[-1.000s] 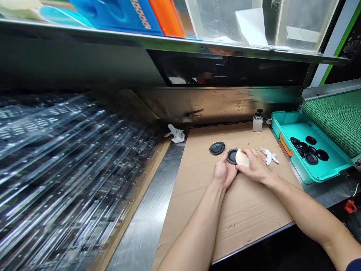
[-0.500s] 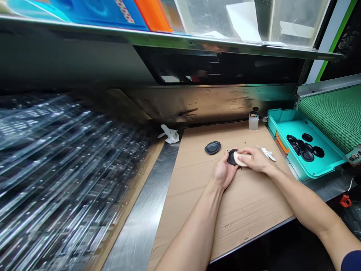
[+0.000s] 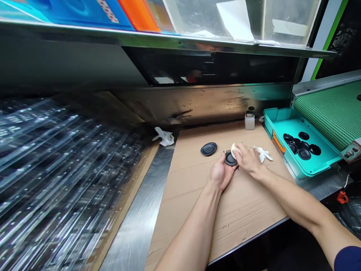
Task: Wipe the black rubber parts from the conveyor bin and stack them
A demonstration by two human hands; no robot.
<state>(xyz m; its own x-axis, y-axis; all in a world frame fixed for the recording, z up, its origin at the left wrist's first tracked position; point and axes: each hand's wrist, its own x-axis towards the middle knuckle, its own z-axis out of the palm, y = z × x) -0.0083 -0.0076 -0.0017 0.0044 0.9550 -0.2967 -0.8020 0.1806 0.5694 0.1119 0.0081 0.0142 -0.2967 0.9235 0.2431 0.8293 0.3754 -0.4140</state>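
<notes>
My left hand [image 3: 221, 174] is closed around the edge of a round black plastic part [image 3: 230, 159], holding it above the cardboard. In my right hand [image 3: 249, 160] is a pale cream round pad [image 3: 234, 149], pinched by the fingers and touching the upper right rim of the black part. A second black part [image 3: 209, 149], oval in outline, lies on the cardboard just left of my hands. The fingers of my right hand partly hide the pad.
Brown cardboard [image 3: 194, 210] covers the metal table. A turquoise tray [image 3: 310, 171] with several black parts stands at right, beside a green conveyor belt [image 3: 329, 113]. A small bottle [image 3: 249, 121] stands behind. White gloves [image 3: 165, 136] lie left; clear plastic trays [image 3: 56, 180] fill the far left.
My right hand has moved the pad from the right side of the black part up to its upper rim, uncovering more of its face. The view has shifted slightly.
</notes>
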